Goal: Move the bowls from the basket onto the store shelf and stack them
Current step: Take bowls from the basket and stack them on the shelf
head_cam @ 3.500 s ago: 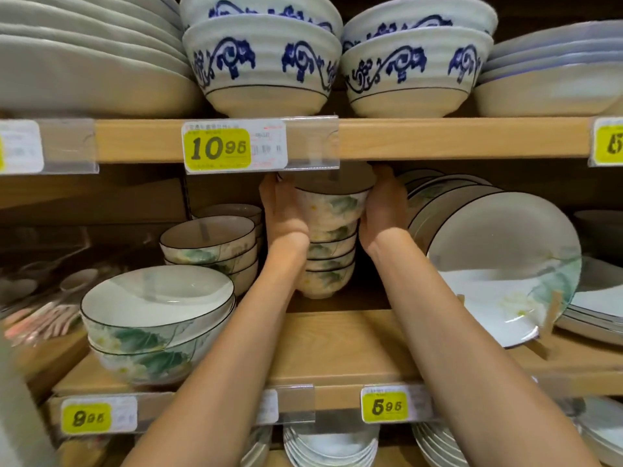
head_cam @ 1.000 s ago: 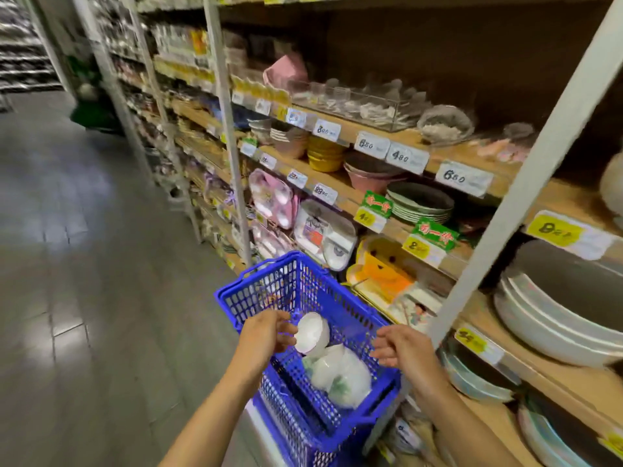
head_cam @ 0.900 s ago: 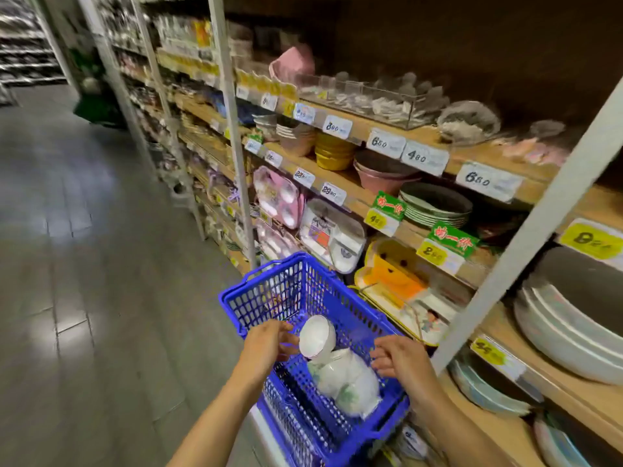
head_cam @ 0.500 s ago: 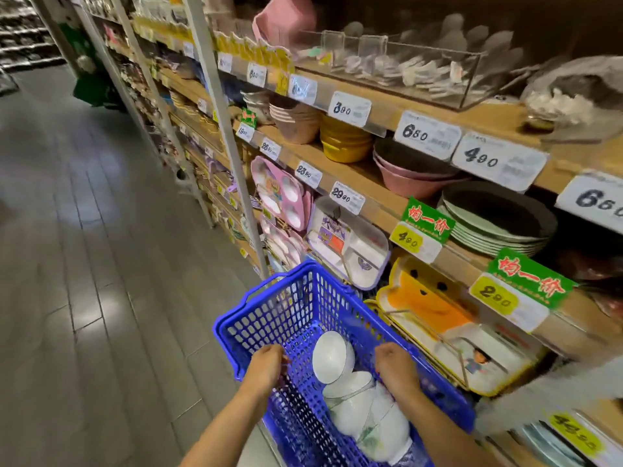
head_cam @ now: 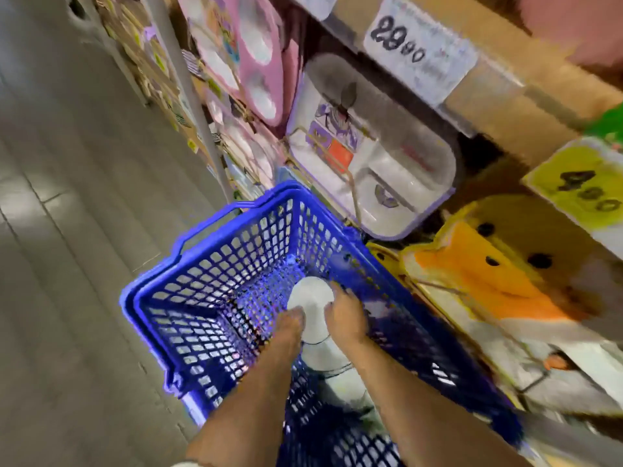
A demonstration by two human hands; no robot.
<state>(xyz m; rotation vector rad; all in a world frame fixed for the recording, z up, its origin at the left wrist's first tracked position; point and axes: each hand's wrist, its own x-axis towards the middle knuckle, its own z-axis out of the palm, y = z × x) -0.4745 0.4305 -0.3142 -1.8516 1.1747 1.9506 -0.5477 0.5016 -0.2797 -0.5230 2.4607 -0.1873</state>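
A blue plastic basket [head_cam: 215, 288] stands on the floor beside the shelving. Inside it lie white bowls: one [head_cam: 310, 299] at the far end and more [head_cam: 328, 362] nested between my forearms. Both my hands reach deep into the basket. My left hand [head_cam: 291, 323] touches the left side of the far bowl. My right hand [head_cam: 344, 315] lies on its right side with fingers curled over the rim. The picture is blurred by motion, so the exact grip of the left hand is unclear. The target shelf with the stacked bowls is out of view.
Shelving runs along the right: a white divided tray [head_cam: 374, 153], pink trays [head_cam: 249, 52], a yellow-orange duck plate [head_cam: 499, 274] on wire racks, with price tags [head_cam: 418, 42] on the shelf edge. Grey floor [head_cam: 67, 230] lies to the left.
My head has dropped closer to the basket. Both hands have gone deeper in and closed in from either side on the far white bowl.
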